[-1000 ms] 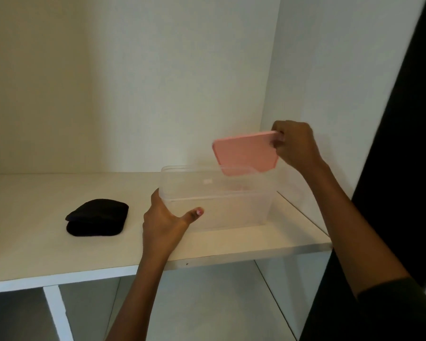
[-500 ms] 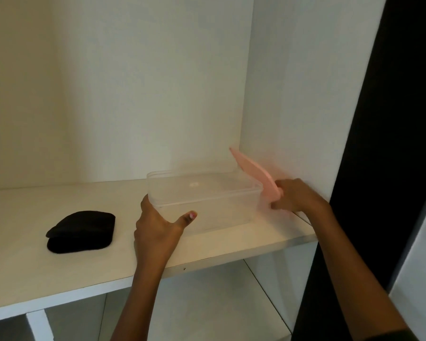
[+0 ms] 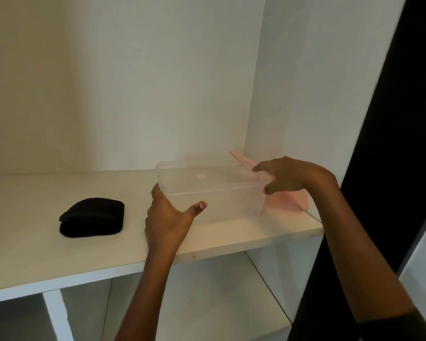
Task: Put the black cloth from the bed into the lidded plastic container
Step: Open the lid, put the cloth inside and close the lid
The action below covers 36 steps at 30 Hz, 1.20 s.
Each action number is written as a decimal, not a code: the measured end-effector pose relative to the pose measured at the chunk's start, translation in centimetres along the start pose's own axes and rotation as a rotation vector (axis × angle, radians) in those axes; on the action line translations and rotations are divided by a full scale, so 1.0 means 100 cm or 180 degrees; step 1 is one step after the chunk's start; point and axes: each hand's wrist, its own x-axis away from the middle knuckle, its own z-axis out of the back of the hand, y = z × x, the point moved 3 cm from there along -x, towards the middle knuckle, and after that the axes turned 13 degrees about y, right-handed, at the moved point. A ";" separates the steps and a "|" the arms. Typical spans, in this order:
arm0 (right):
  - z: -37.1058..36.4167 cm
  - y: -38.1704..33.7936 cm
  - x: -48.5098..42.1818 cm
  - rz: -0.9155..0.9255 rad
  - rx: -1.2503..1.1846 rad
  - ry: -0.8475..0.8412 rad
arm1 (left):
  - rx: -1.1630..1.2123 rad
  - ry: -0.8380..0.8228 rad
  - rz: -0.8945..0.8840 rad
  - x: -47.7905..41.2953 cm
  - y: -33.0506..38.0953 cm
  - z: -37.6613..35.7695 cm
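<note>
A clear plastic container (image 3: 221,190) stands open on the white shelf (image 3: 35,244), near its right end. My left hand (image 3: 167,220) grips the container's near left corner, thumb along the front wall. The pink lid (image 3: 285,200) leans tilted against the right side wall, behind and right of the container. My right hand (image 3: 288,175) hovers just in front of the lid with fingers spread, holding nothing. A folded black cloth (image 3: 92,217) lies on the shelf to the left of the container, apart from both hands.
The shelf sits inside a white wardrobe with a back wall (image 3: 158,82) and a right side panel (image 3: 305,82). Below it are lower compartments split by a white divider (image 3: 57,316). A dark door edge (image 3: 391,143) stands at the right.
My right hand carried the pink lid down from above the container, leaned it against the right wall and let go. My left hand stayed on the container.
</note>
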 end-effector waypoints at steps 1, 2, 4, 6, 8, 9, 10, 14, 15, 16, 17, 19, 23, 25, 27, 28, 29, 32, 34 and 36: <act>0.003 -0.001 -0.001 -0.0030 0.0146 -0.0044 | 0.0034 -0.0013 -0.0001 0.000 0.001 0.000; 0.006 -0.005 -0.003 -0.0035 0.0269 -0.0062 | 0.0052 -0.0017 0.0003 0.000 0.000 0.001; 0.015 -0.018 -0.006 0.0027 0.0386 -0.0029 | 0.0065 -0.0031 0.0003 0.000 0.001 0.001; 0.023 -0.039 -0.010 0.0250 0.0403 0.0098 | 0.0129 -0.0118 0.0029 0.001 0.004 0.001; 0.028 -0.068 -0.016 0.0622 0.0366 0.0238 | 0.0260 -0.0331 0.0056 0.001 0.008 0.004; 0.028 -0.086 -0.018 0.0828 0.0322 0.0244 | 0.0324 -0.0498 0.0072 -0.001 0.009 0.007; 0.026 -0.103 -0.021 0.1015 0.0288 0.0206 | 0.0382 -0.0716 0.0093 -0.004 0.011 0.012; 0.021 -0.162 -0.031 0.1345 -0.0081 0.0267 | 0.0414 -0.1290 0.0215 -0.030 0.010 0.054; 0.021 -0.176 -0.034 0.1394 -0.0319 0.0421 | 0.0350 -0.1188 0.0255 -0.039 0.008 0.069; 0.022 -0.188 -0.035 0.1423 -0.0579 0.0582 | 0.0237 -0.0953 0.0230 -0.048 0.006 0.083; 0.021 -0.202 -0.037 0.1421 -0.0854 0.0670 | 0.0024 -0.0597 0.0159 -0.057 0.003 0.097; 0.013 -0.228 -0.041 0.1257 -0.1297 0.0371 | -0.0753 0.0175 0.0078 -0.073 -0.005 0.121; -0.025 -0.277 -0.046 0.0898 -0.1097 -0.0513 | -0.2124 0.0266 0.0355 -0.091 -0.027 0.137; -0.047 -0.289 -0.046 0.0782 -0.0826 -0.0608 | -0.2375 0.0078 0.0411 -0.096 -0.037 0.133; -0.064 -0.293 -0.046 0.0689 -0.0548 -0.0540 | -0.2454 0.0106 0.0366 -0.099 -0.042 0.129; -0.070 -0.292 -0.047 0.0654 -0.0457 -0.0511 | -0.2461 0.0112 0.0334 -0.101 -0.044 0.126; -0.073 -0.292 -0.047 0.0654 -0.0412 -0.0495 | -0.2455 0.0089 0.0310 -0.101 -0.045 0.125; -0.075 -0.287 -0.049 0.0627 -0.0492 -0.0404 | -0.2386 -0.0080 0.0329 -0.103 -0.049 0.119; -0.074 -0.283 -0.051 0.0466 -0.0828 -0.0318 | -0.2348 -0.0152 0.0365 -0.105 -0.049 0.118; -0.070 -0.280 -0.051 0.0307 -0.1357 -0.0282 | -0.2246 -0.0098 0.0405 -0.109 -0.049 0.120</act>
